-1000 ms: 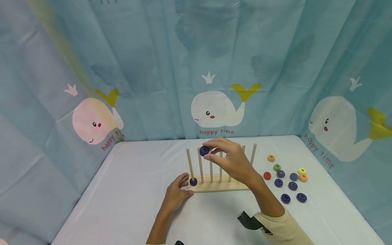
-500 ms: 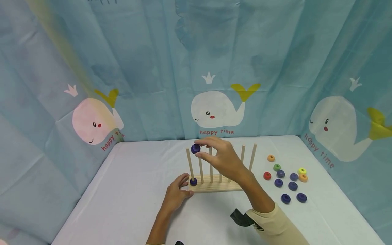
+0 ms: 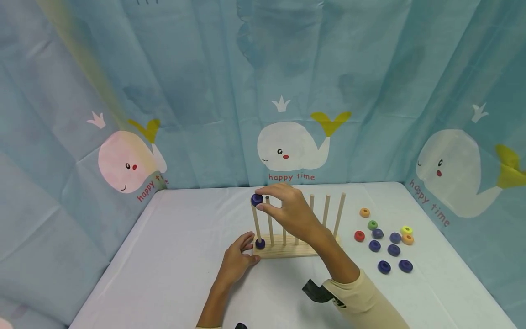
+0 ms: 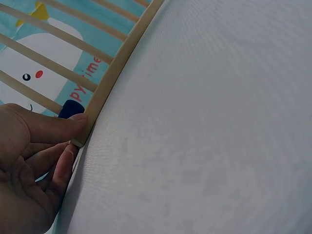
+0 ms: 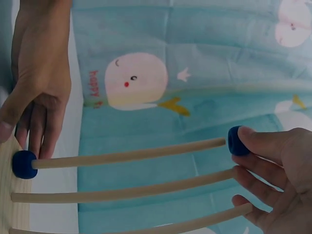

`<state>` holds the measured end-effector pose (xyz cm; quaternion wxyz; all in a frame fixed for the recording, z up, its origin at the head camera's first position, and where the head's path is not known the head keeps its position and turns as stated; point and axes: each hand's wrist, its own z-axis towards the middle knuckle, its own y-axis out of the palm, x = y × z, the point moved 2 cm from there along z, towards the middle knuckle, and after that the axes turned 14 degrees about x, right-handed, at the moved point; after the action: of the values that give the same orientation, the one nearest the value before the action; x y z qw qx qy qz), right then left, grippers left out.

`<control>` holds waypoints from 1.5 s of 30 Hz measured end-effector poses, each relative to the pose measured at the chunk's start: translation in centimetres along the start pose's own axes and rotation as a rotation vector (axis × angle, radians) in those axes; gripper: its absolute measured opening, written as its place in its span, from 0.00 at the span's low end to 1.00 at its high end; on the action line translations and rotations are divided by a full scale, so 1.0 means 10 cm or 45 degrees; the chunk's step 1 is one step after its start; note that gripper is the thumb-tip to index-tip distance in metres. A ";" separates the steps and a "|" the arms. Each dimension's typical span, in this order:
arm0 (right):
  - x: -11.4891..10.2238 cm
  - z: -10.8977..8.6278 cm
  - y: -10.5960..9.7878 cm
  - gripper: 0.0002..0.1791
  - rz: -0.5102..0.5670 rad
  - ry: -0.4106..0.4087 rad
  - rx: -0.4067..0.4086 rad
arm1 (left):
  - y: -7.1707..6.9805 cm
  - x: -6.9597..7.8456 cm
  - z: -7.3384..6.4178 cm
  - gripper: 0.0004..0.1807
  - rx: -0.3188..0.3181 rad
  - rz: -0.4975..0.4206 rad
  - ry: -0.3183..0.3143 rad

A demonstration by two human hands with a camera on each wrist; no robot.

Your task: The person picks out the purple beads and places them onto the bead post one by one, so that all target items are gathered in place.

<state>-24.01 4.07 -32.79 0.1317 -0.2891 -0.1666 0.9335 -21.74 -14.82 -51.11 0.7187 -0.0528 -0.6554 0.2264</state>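
Note:
A wooden peg rack point(image 3: 283, 251) with a row of upright pegs stands on the table. My left hand point(image 3: 236, 259) grips the left end of its base, thumb in front and fingers around the end. At the foot of the leftmost peg sits a dark blue bead point(image 3: 260, 244). My right hand point(image 3: 295, 214) pinches another dark blue bead point(image 5: 237, 141) between thumb and fingers. In the right wrist view this bead is just off the tip of the leftmost peg point(image 5: 131, 157), nearly in line with it. The right hand hides parts of the middle pegs.
Loose beads lie on the white table point(image 3: 172, 265) right of the rack: several dark blue beads point(image 3: 393, 250), a red bead point(image 3: 359, 236), a green bead point(image 3: 372, 225), a yellow bead point(image 3: 406, 230) and two orange ones. A whale-print curtain point(image 3: 205, 151) surrounds the table.
My right hand has moved left with the pinched bead, from near the second and third pegs to the top of the leftmost peg. The left hand has stayed on the base.

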 end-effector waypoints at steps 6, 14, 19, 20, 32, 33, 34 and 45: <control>0.01 0.00 0.03 0.18 0.018 0.007 0.011 | 0.01 0.01 0.00 0.40 0.012 0.007 -0.005; 0.03 0.03 0.08 0.17 0.014 0.017 0.031 | 0.01 0.01 0.00 0.40 0.001 0.008 0.006; 0.02 0.05 0.12 0.16 0.019 0.035 0.019 | 0.00 0.01 -0.01 0.40 0.006 0.010 -0.007; 0.02 0.05 0.12 0.16 0.019 0.042 0.017 | 0.00 0.00 -0.01 0.40 0.007 0.013 -0.010; 0.04 0.04 0.15 0.17 -0.035 0.047 -0.005 | 0.00 -0.02 -0.01 0.40 0.000 0.011 0.022; 0.05 0.04 0.15 0.17 -0.034 0.045 -0.004 | 0.00 -0.02 -0.01 0.40 0.000 0.013 0.018; 0.05 0.03 0.14 0.17 -0.033 0.039 -0.002 | 0.00 -0.02 0.00 0.40 -0.001 0.013 0.016; 0.04 0.00 0.00 0.17 -0.012 0.036 0.046 | -0.01 0.00 -0.01 0.40 -0.003 0.003 0.023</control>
<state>-24.27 4.22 -33.00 0.1434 -0.2990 -0.1492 0.9315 -21.62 -14.88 -51.05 0.7243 -0.0562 -0.6490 0.2260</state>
